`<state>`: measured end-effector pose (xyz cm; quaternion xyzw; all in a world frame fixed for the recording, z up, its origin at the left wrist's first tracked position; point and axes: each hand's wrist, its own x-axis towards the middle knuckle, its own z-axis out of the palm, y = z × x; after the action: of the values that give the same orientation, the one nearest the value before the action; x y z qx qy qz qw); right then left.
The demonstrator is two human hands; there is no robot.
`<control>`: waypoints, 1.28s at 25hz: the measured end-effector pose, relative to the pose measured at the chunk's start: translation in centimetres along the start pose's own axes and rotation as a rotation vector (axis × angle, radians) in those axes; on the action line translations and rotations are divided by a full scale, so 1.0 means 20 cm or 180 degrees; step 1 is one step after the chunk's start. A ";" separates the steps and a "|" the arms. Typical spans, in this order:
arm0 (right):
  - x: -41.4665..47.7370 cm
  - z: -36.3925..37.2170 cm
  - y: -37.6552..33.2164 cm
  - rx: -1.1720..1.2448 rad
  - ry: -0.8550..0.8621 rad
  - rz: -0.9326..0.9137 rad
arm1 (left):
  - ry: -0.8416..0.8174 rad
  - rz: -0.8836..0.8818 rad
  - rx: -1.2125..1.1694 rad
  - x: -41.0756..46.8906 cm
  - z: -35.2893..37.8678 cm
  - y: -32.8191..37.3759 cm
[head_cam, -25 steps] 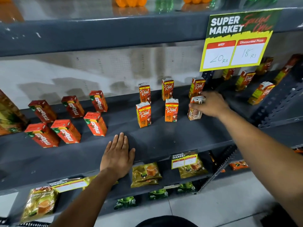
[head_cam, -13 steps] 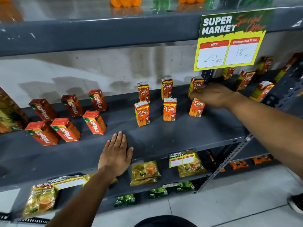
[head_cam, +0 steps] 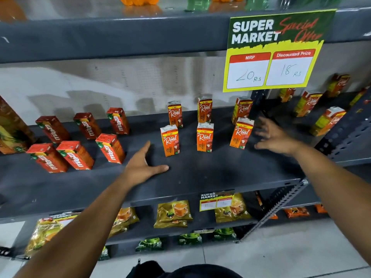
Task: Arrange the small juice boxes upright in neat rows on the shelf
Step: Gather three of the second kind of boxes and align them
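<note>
Several small orange Real juice boxes stand upright in two rows on the dark grey shelf (head_cam: 200,173). The front row holds a left box (head_cam: 170,140), a middle box (head_cam: 204,137) and a right box (head_cam: 241,133). Behind them stand three more, the middle one being a back box (head_cam: 204,110). My right hand (head_cam: 275,137) hovers open just right of the front right box, not touching it. My left hand (head_cam: 143,166) is open, fingers pointing toward the front left box, thumb spread over the shelf.
Red Maaza boxes (head_cam: 76,155) stand in two rows to the left. More Real boxes (head_cam: 327,121) stand on the neighbouring shelf to the right, beyond a perforated upright (head_cam: 281,207). A yellow price sign (head_cam: 275,55) hangs from the shelf above. Tea pouches (head_cam: 172,212) fill the lower shelves.
My right hand let go of the front right box, which now stands upright, and drew back to the right. My left hand lifted off the shelf and turned toward the boxes.
</note>
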<state>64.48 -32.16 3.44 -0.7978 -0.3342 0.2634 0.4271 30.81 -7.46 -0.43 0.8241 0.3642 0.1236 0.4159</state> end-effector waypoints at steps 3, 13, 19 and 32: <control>0.12 0.02 0.07 0.0607 -0.0052 0.0107 | -0.0277 0.0102 -0.0511 0.28 0.09 0.05; 0.19 0.27 -0.03 0.0262 -0.0374 0.0026 | -0.0470 0.0281 -0.1111 0.38 0.35 0.25; 0.23 0.39 -0.05 0.0280 -0.0412 -0.0075 | -0.0431 0.0503 -0.1726 0.46 0.48 0.25; -0.01 0.28 0.06 0.0158 -0.0523 -0.0273 | -0.0265 0.0263 -0.1904 0.21 0.67 0.35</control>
<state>60.81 -29.94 -0.43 -0.7477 -0.3953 0.3176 0.4288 43.90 -15.20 -3.78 0.6836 0.2604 0.2083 0.6493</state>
